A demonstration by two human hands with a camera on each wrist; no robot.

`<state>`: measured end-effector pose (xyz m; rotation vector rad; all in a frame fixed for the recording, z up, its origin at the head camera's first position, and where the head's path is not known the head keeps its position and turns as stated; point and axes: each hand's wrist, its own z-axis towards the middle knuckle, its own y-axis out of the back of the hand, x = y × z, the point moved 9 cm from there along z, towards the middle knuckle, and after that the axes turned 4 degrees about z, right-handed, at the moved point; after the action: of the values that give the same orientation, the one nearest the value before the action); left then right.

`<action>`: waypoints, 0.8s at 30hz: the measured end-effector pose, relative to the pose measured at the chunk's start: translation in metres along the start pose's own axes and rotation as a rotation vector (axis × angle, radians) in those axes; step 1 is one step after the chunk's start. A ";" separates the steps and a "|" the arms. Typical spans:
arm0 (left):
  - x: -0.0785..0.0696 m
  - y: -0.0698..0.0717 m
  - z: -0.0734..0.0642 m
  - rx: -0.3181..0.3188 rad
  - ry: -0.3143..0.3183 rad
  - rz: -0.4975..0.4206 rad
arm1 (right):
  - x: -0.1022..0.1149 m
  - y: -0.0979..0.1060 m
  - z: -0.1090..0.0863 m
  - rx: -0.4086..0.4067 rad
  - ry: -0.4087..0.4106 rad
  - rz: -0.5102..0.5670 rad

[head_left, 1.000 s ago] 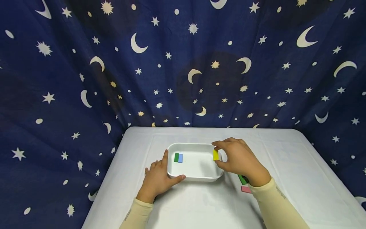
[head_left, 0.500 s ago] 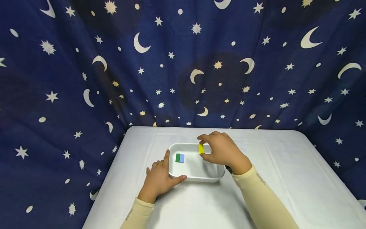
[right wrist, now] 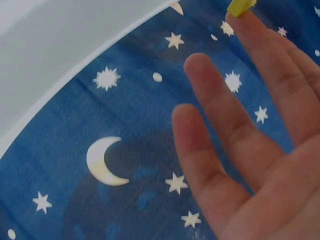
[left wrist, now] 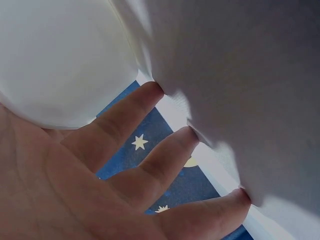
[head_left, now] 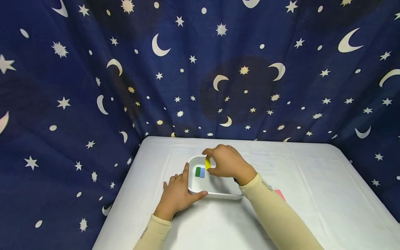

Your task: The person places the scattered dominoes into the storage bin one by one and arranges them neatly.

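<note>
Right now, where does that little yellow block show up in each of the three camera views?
Head view: the yellow block sits near the middle, pinched by the right hand over the white tray.
Left wrist view: not in it.
Right wrist view: only its tip at the top edge, at a fingertip.
Shared landmark: the starry blue curtain.

Head view from above and behind, facing forward and down over the table (head_left: 312, 180), starry curtain (head_left: 218, 69) far, left wrist view pressed close under the white tray (left wrist: 60, 55), right wrist view close past fingers (right wrist: 220, 145), all sharing the curtain.
</note>
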<state>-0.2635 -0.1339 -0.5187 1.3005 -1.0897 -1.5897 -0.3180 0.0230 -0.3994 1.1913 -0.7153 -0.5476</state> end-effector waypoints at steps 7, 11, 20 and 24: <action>0.001 0.000 0.001 0.003 -0.007 -0.001 | 0.001 -0.023 0.016 0.073 -0.019 0.037; 0.002 -0.001 0.002 0.012 -0.005 0.013 | -0.004 -0.038 0.021 0.130 -0.051 0.030; 0.001 -0.001 0.002 0.006 -0.005 0.017 | -0.019 -0.065 0.030 0.179 -0.109 -0.038; 0.001 0.000 0.002 0.009 -0.005 0.014 | -0.022 -0.076 0.032 0.202 -0.123 -0.066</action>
<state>-0.2653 -0.1350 -0.5193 1.2925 -1.1077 -1.5797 -0.3578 -0.0031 -0.4702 1.3818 -0.8533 -0.6187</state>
